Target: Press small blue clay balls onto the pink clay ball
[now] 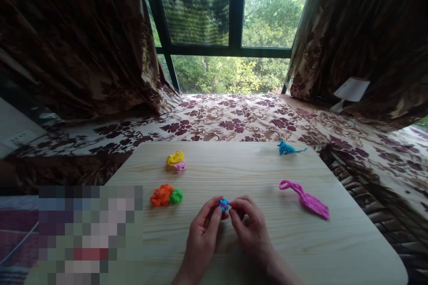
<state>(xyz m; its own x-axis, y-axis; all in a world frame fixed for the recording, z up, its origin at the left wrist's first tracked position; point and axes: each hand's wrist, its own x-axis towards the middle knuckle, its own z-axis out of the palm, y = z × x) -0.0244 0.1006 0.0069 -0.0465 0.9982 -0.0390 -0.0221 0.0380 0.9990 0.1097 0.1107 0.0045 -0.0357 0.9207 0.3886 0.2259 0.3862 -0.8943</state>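
Low over the front middle of the table, my left hand (205, 225) pinches a small blue ball (224, 205) dotted with pink, which looks like modelling clay. My right hand (250, 222) is close against the ball's right side, thumb and index fingertip drawn together. Whether those fingertips hold a tiny piece or only touch the ball is too small to make out. To the left lie an orange lump (161, 195) and a green lump (175, 196), touching each other. A magenta flat piece with a looped end (312, 203) rests to the right.
Further back on the pale wooden table (230, 160) are a yellow lump (174, 158), a light pink piece (180, 167) and a blue piece with a thin tail (286, 148). Behind the table runs a flowered window-seat cover (230, 120). A white lamp (352, 89) stands at right.
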